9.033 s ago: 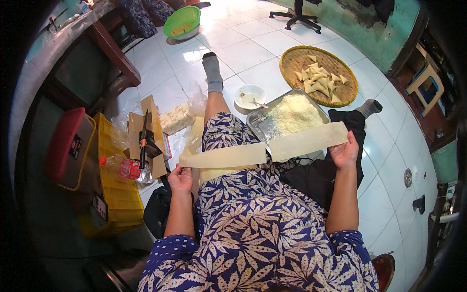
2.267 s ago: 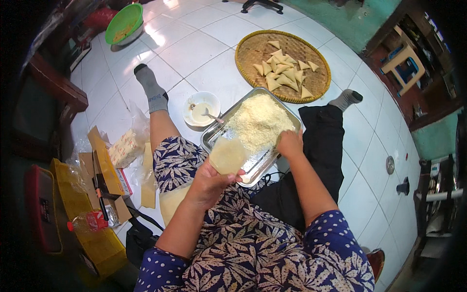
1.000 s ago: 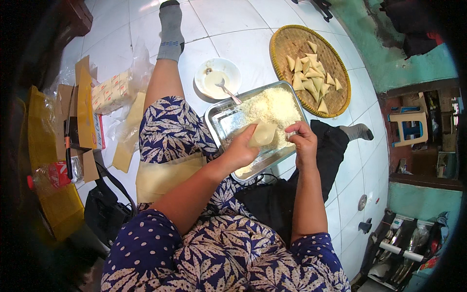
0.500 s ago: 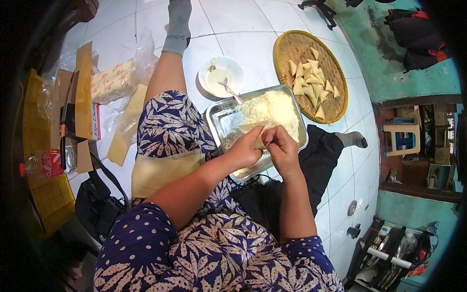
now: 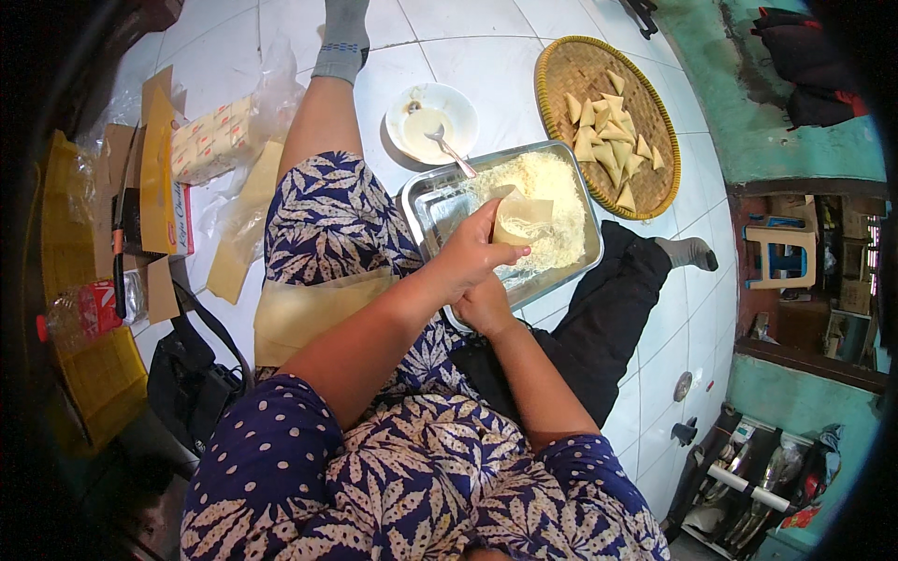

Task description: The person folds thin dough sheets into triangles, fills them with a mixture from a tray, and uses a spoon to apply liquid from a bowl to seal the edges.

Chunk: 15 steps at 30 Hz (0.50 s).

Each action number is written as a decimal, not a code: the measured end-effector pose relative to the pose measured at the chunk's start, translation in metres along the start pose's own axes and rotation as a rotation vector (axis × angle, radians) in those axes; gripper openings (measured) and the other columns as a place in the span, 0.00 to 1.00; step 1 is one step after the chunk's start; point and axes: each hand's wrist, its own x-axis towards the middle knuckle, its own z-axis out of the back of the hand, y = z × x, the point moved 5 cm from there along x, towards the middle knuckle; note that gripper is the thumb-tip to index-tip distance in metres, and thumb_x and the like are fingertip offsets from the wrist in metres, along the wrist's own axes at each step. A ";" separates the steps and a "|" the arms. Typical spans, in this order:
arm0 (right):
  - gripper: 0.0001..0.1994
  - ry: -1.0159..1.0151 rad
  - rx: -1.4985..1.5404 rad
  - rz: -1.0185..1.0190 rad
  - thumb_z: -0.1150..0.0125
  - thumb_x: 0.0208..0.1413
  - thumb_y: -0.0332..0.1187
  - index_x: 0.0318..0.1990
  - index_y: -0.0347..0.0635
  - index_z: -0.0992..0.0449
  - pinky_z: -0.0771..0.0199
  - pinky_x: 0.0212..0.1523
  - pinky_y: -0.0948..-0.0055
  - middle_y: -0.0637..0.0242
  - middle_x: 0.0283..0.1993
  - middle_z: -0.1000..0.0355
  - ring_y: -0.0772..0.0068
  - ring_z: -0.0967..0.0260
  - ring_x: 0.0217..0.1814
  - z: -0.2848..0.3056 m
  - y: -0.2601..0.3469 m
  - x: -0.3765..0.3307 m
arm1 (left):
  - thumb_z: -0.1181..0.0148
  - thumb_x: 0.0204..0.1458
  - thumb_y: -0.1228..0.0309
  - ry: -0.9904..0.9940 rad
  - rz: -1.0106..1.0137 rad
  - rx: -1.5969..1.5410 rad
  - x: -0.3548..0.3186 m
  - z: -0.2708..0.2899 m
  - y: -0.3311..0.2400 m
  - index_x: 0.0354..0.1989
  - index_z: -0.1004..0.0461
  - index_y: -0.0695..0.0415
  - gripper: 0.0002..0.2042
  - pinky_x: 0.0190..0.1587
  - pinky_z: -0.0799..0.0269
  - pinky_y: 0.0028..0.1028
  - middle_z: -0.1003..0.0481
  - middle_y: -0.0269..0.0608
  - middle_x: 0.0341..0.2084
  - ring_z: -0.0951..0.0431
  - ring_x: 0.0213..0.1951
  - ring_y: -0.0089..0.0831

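My left hand (image 5: 470, 245) is closed on a thin pastry wrapper (image 5: 524, 222) folded into a pocket, with its thumb along the near side. The pocket is held over a metal tray (image 5: 426, 208) with a heap of pale, grated cheese-like filling (image 5: 552, 182). Just below and touching my left hand is my right hand (image 5: 486, 304); its fingers are mostly hidden, so what they hold does not show. A stack of flat wrappers (image 5: 304, 323) lies across my left thigh.
Beyond the tray stands a white bowl (image 5: 398, 131) of pale paste, a spoon (image 5: 454, 154) leaning from it onto the tray's rim. A round woven tray (image 5: 557, 70) at far right bears several folded triangles (image 5: 613, 140). Cardboard packaging (image 5: 159, 187) and a black bag (image 5: 192, 383) lie left.
My right hand has left the wrapper and dropped down beside my left wrist. The wrapper, flatter before, now forms an open pocket in my left hand. The view has shifted slightly.
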 end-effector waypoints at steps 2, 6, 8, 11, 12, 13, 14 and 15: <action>0.12 0.012 -0.102 0.089 0.47 0.38 0.27 0.34 0.44 0.25 0.33 0.40 0.56 0.58 0.38 0.32 0.50 0.35 0.39 0.002 0.013 -0.003 | 0.44 0.43 0.82 -0.009 0.060 -0.005 -0.001 0.003 0.000 0.55 0.42 0.59 0.27 0.37 0.35 0.19 0.30 0.36 0.43 0.30 0.43 0.19; 0.10 0.206 -0.194 0.037 0.48 0.39 0.27 0.31 0.44 0.25 0.32 0.35 0.57 0.58 0.34 0.32 0.53 0.34 0.35 0.013 0.024 -0.020 | 0.45 0.41 0.84 0.001 0.007 0.062 -0.002 0.001 0.002 0.56 0.43 0.60 0.30 0.42 0.35 0.21 0.32 0.36 0.45 0.32 0.45 0.20; 0.10 0.255 -0.160 -0.044 0.47 0.38 0.27 0.31 0.44 0.25 0.32 0.34 0.56 0.57 0.32 0.31 0.51 0.33 0.35 0.010 0.022 -0.018 | 0.46 0.40 0.86 0.021 -0.107 0.137 0.002 0.001 0.011 0.58 0.45 0.61 0.31 0.48 0.38 0.22 0.33 0.37 0.46 0.34 0.48 0.21; 0.13 0.161 -0.048 -0.052 0.46 0.40 0.26 0.37 0.41 0.26 0.31 0.33 0.57 0.54 0.33 0.28 0.50 0.31 0.34 -0.009 -0.001 -0.019 | 0.47 0.40 0.87 0.030 -0.127 0.242 0.005 0.004 0.025 0.59 0.47 0.62 0.33 0.54 0.43 0.22 0.35 0.38 0.48 0.37 0.52 0.23; 0.14 0.113 0.001 -0.055 0.46 0.42 0.27 0.40 0.38 0.28 0.31 0.34 0.58 0.56 0.36 0.28 0.53 0.30 0.35 -0.013 -0.007 -0.016 | 0.47 0.40 0.88 0.028 -0.110 0.278 0.006 0.006 0.027 0.60 0.47 0.62 0.33 0.55 0.44 0.22 0.36 0.38 0.49 0.38 0.53 0.24; 0.16 0.066 0.050 -0.059 0.46 0.44 0.28 0.43 0.36 0.29 0.31 0.34 0.59 0.57 0.39 0.28 0.56 0.30 0.35 -0.015 -0.014 -0.014 | 0.47 0.40 0.87 0.018 -0.120 0.285 0.006 0.006 0.029 0.59 0.46 0.62 0.33 0.55 0.44 0.23 0.36 0.39 0.49 0.38 0.52 0.24; 0.16 0.089 0.160 -0.193 0.46 0.44 0.28 0.44 0.35 0.30 0.31 0.33 0.62 0.58 0.38 0.28 0.59 0.30 0.35 -0.014 -0.025 -0.012 | 0.46 0.40 0.87 0.008 -0.128 0.292 0.005 0.006 0.029 0.59 0.46 0.62 0.32 0.55 0.43 0.23 0.36 0.39 0.48 0.38 0.52 0.24; 0.17 0.112 0.270 -0.327 0.46 0.45 0.28 0.45 0.34 0.31 0.31 0.32 0.64 0.59 0.37 0.28 0.61 0.30 0.34 -0.011 -0.036 -0.012 | 0.46 0.40 0.86 -0.001 -0.136 0.299 0.004 0.007 0.028 0.58 0.45 0.62 0.31 0.54 0.43 0.23 0.35 0.39 0.48 0.38 0.51 0.24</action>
